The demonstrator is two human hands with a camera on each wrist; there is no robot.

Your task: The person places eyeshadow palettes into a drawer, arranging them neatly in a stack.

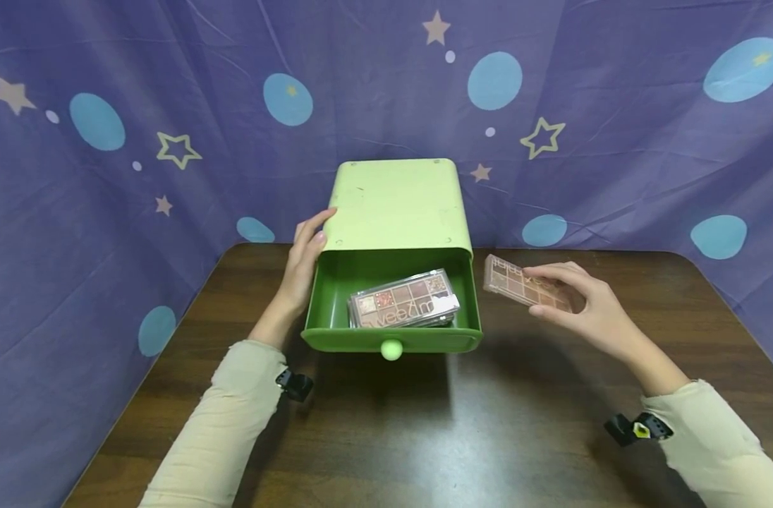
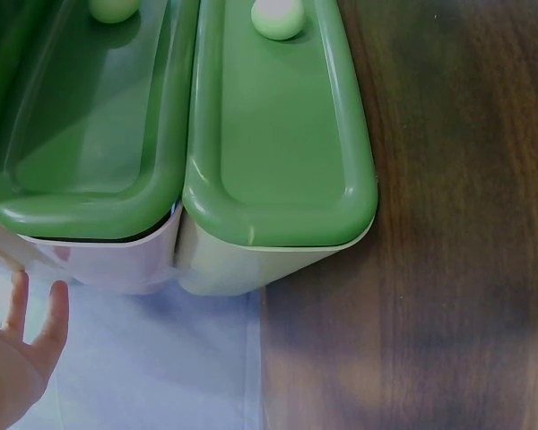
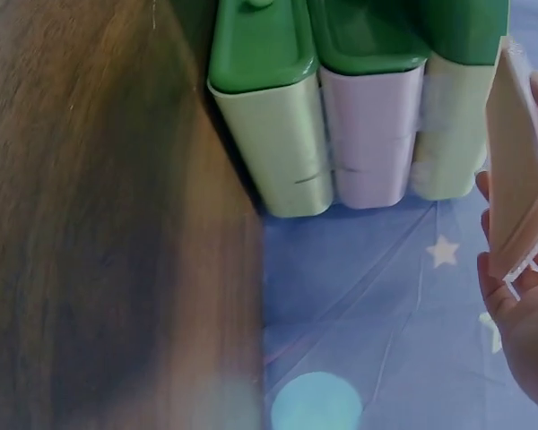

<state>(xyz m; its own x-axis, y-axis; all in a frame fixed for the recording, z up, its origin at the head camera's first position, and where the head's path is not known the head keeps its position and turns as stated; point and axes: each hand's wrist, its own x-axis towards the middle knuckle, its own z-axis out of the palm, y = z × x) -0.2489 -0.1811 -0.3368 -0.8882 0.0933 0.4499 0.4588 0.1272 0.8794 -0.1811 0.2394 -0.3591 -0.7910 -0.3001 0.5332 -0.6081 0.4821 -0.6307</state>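
Note:
A drawer box with a pale green top stands on the table, its green top drawer pulled out. In that drawer lies an eyeshadow palette with a clear lid, stacked slightly askew on more below it. My left hand rests against the box's left side, fingers extended along its upper edge. To the right of the drawer, my right hand pinches another eyeshadow palette between thumb and fingers, above the table. The right wrist view shows that palette edge-on.
Beneath the open drawer, two more drawers show in the wrist views, a green lower drawer front among them. The dark wooden table extends to both sides. Behind it hangs a purple curtain with stars and blue ovals.

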